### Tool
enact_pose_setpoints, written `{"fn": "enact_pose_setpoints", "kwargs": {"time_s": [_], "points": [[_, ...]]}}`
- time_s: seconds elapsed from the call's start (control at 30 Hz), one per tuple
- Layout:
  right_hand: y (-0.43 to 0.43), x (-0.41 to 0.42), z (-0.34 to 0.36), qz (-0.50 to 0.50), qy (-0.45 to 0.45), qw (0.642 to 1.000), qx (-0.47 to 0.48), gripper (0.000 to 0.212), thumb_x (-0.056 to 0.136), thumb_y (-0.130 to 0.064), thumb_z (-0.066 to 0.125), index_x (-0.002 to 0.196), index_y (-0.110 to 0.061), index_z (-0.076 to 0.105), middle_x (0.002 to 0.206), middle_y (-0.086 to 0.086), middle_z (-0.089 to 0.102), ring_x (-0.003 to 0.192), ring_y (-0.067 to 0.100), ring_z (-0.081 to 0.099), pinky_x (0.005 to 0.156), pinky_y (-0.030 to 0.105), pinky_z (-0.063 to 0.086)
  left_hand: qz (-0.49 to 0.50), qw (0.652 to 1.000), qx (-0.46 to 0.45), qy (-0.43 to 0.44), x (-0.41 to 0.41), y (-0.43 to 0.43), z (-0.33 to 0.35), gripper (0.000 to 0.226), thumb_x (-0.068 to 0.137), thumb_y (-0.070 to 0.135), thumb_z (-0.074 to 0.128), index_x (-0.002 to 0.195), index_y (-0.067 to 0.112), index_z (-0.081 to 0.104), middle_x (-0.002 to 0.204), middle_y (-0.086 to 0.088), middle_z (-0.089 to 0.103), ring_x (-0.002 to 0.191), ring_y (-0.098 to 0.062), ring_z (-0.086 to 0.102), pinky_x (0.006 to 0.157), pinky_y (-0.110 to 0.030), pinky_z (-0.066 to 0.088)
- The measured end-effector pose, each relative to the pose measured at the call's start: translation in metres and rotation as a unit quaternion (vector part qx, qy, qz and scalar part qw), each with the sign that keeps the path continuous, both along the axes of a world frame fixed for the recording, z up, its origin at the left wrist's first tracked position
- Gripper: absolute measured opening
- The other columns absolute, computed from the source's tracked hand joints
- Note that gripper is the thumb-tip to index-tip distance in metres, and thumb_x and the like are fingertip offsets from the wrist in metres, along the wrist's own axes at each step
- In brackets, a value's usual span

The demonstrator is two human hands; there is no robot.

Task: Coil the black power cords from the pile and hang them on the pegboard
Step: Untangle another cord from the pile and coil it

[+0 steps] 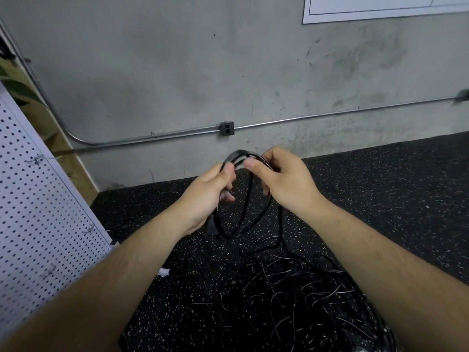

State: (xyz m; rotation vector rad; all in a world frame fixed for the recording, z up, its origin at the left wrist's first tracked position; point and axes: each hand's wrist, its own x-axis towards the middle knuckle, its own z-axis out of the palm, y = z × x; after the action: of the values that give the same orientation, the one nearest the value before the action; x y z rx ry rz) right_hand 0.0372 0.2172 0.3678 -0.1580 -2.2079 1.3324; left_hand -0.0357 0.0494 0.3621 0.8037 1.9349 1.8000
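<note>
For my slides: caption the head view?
The left hand and right hand loop a black cord above the pile, pegboard at left.

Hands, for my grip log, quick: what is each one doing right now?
Left hand: grips the coiled black cord.
Right hand: grips the same cord's top loop.

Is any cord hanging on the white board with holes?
No, the hooks seen on the pegboard are bare; the cord is gripped by the left hand and right hand.
</note>
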Motion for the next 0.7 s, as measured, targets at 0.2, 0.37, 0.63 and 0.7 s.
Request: {"fn": "enact_pose_setpoints", "kwargs": {"time_s": [0.2, 0.37, 0.63, 0.7], "points": [[0.001, 0.004, -0.05, 0.17, -0.177, 0.967, -0.074, 0.051, 0.102, -0.054, 0.04, 0.101, -0.008, 0.062, 0.086, 0.005, 0.072, 0.088, 0.019, 0.075, 0.094, 0.044, 0.057, -0.027, 0.965, 0.225, -0.129, -0.019, -0.019, 0.028, 0.037, 0.107, 0.037, 0.036, 0.075, 0.019, 0.039, 0.058, 0.009, 0.034, 0.039, -0.005, 0.029, 0.036, -0.019, 0.03], [-0.009, 0.005, -0.096, 0.206, -0.257, 0.943, -0.04, 0.041, 0.106, -0.057, 0.03, 0.102, -0.033, 0.064, 0.113, 0.004, 0.07, 0.115, 0.033, 0.063, 0.107, 0.058, 0.044, 0.007, 0.934, 0.31, -0.177, -0.046, -0.039, 0.035, 0.041, 0.11, 0.04, 0.028, 0.074, 0.021, 0.032, 0.051, 0.009, 0.032, 0.034, -0.001, 0.026, 0.032, -0.016, 0.027], [-0.012, 0.01, -0.126, 0.224, -0.302, 0.926, 0.024, 0.033, 0.11, -0.043, 0.027, 0.106, -0.027, 0.056, 0.106, -0.004, 0.067, 0.096, 0.013, 0.059, 0.099, 0.036, 0.046, 0.027, 0.894, 0.397, -0.205, -0.05, -0.051, 0.042, 0.042, 0.11, 0.042, 0.03, 0.073, 0.021, 0.035, 0.05, 0.009, 0.031, 0.035, -0.002, 0.026, 0.032, -0.016, 0.027], [-0.006, 0.016, -0.136, 0.205, -0.313, 0.925, 0.06, 0.034, 0.107, -0.049, 0.028, 0.1, -0.027, 0.053, 0.097, -0.001, 0.065, 0.086, 0.01, 0.056, 0.091, 0.037, 0.049, 0.034, 0.889, 0.412, -0.199, -0.051, -0.057, 0.046, 0.043, 0.11, 0.043, 0.03, 0.074, 0.021, 0.036, 0.051, 0.008, 0.031, 0.036, -0.003, 0.027, 0.033, -0.016, 0.028]]}}
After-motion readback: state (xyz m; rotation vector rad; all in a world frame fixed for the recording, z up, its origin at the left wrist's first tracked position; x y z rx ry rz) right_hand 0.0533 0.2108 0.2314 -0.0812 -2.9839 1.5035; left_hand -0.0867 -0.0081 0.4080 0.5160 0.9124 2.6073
